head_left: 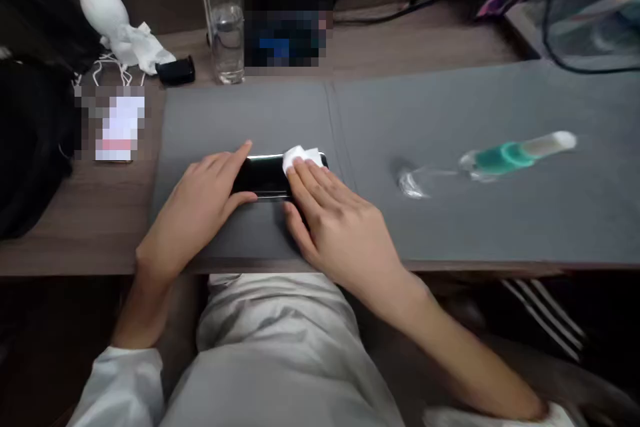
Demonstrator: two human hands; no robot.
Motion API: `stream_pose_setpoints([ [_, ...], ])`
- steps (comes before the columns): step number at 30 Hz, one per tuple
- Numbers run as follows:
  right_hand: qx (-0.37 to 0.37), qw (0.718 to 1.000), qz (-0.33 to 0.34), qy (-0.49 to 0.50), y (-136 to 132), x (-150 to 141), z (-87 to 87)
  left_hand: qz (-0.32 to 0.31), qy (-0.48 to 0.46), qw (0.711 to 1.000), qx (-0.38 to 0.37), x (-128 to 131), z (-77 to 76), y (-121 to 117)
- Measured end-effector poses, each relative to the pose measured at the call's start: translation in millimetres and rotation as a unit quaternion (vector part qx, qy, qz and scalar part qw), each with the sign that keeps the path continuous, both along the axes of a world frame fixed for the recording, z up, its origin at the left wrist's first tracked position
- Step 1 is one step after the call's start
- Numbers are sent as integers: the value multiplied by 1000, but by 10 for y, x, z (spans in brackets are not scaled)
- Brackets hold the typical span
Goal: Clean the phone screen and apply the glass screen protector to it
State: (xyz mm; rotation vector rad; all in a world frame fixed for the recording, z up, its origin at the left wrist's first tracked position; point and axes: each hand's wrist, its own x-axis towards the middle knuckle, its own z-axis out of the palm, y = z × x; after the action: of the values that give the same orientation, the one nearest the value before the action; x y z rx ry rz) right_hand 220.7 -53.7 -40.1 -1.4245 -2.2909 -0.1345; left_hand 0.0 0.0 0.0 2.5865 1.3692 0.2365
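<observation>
A black smartphone [267, 175] lies flat on the grey desk mat [400, 120], its dark glossy face up. My left hand [197, 203] grips its left end, with the thumb along the near edge and the fingers at the far edge. Over the phone's right part, my right hand [345, 233] presses a folded white tissue [299, 155] against the surface under its fingertips. The palm hides part of the tissue and the phone's lower right corner.
To the right lie a blurred bottle of green liquid [505, 159] and a clear cap-like piece [413, 183]. A glass water bottle [229, 40] stands at the back. Farther left are a white bulb-shaped object [105, 10], a black clip-like piece [176, 71] and a pixelated pale item [120, 127].
</observation>
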Motion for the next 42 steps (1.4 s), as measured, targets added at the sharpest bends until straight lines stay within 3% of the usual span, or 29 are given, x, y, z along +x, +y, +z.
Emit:
stream_pose_setpoints([
  [6, -33, 999, -16, 20, 155, -57, 8, 4, 2, 1000, -2, -24, 12, 1],
  [15, -18, 999, 6, 28, -153, -44, -2, 5, -6, 1000, -9, -22, 6, -5],
  [25, -27, 999, 10, 29, 190, -182, 4, 1, -10, 1000, -4, -54, -30, 25],
  [35, 1, 999, 29, 20, -165, -176, 26, 4, -2, 1000, 1, -33, -5, -8],
  [42, -55, 997, 32, 36, 100, -304, 74, 1, 0, 1000, -5, -41, -5, -1],
])
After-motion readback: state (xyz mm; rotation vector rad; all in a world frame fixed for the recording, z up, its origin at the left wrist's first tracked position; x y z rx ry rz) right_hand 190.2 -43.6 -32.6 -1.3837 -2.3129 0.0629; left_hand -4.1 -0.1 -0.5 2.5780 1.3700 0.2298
